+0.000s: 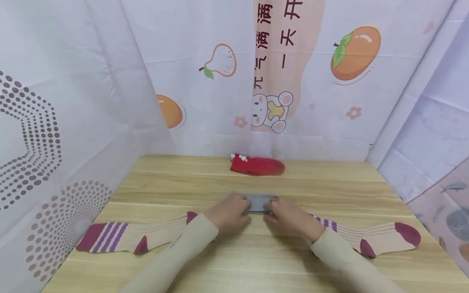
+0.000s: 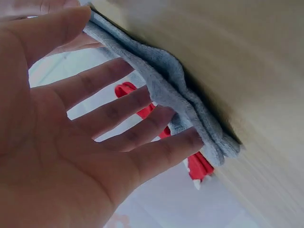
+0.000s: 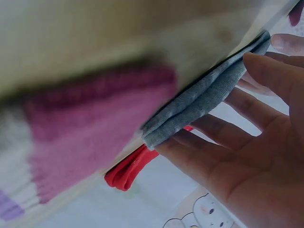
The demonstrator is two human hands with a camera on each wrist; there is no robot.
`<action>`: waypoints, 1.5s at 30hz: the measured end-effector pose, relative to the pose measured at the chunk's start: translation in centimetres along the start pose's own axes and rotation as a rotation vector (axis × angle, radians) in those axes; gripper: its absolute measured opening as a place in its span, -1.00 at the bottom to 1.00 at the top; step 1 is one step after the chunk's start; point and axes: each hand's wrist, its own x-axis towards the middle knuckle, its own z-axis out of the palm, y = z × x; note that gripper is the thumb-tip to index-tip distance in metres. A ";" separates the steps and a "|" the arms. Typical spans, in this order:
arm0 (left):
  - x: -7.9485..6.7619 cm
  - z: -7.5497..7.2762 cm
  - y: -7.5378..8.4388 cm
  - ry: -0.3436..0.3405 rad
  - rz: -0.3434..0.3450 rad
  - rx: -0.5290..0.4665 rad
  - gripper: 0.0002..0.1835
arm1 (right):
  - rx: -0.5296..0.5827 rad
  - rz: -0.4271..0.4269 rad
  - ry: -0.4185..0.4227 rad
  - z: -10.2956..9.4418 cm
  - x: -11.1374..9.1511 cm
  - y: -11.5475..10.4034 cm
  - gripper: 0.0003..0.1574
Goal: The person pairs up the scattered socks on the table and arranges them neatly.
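Note:
A folded grey knit sock (image 1: 258, 203) lies in the middle of the wooden table. At its left end my left hand (image 1: 231, 212) touches it, and my right hand (image 1: 291, 217) touches the right end. In the left wrist view, nearly straight fingers (image 2: 111, 114) rest against the folded layers, with the thumb tip at one end of the sock. The right wrist view shows spread fingers (image 3: 225, 130) laid along the far side of the fabric, the thumb near its edge. Both palms stand off the sock.
A red sock (image 1: 258, 166) with white trim lies at the table's back edge. Cream socks with purple stripes and maroon ends lie on either side, one left (image 1: 161, 232) and one right (image 1: 384, 236), partly behind the forearms. Printed curtains (image 1: 205, 134) enclose the table (image 1: 176, 179).

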 end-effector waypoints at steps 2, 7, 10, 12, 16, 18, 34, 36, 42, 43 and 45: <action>0.7 0.0 -0.4 -0.014 -0.006 0.008 -0.71 | 0.022 0.014 -0.007 0.0 0.6 0.7 -0.78; 2.3 -0.4 -1.4 -0.057 -0.025 0.032 -0.67 | 0.038 0.047 -0.016 -0.3 2.0 2.2 -0.74; 3.3 -0.8 -2.0 -0.071 -0.036 0.021 -0.67 | -0.005 0.036 -0.013 -0.5 2.9 3.0 -0.81; 4.0 -1.1 -2.5 -0.076 -0.045 0.014 -0.67 | -0.020 0.042 -0.025 -0.6 3.7 3.4 -0.83; 5.3 -1.3 -3.2 -0.097 -0.081 0.011 -0.67 | 0.006 0.112 -0.078 -1.0 5.2 4.2 -0.84; 6.0 -1.4 -3.5 -0.121 -0.101 0.014 -0.66 | 0.050 0.162 -0.110 -1.3 5.8 4.7 -0.85; 4.5 -1.1 -3.7 0.009 -0.117 0.014 -0.46 | -0.057 0.108 -0.008 -1.4 4.9 4.0 -0.94; 3.4 -1.3 -3.5 0.035 -0.101 0.022 -0.48 | -0.106 0.036 0.079 -1.3 4.3 3.4 -0.90; -0.5 -1.6 -3.2 0.102 -0.040 0.045 -0.55 | -0.116 -0.077 0.139 -1.2 2.9 1.2 -0.86; -1.2 -1.7 -3.1 0.113 -0.039 0.037 -0.54 | -0.104 -0.078 0.126 -1.3 2.8 0.7 -0.90; -2.4 -1.9 -3.0 0.133 -0.045 0.029 -0.55 | -0.058 -0.049 0.077 -1.4 2.7 -0.6 -0.86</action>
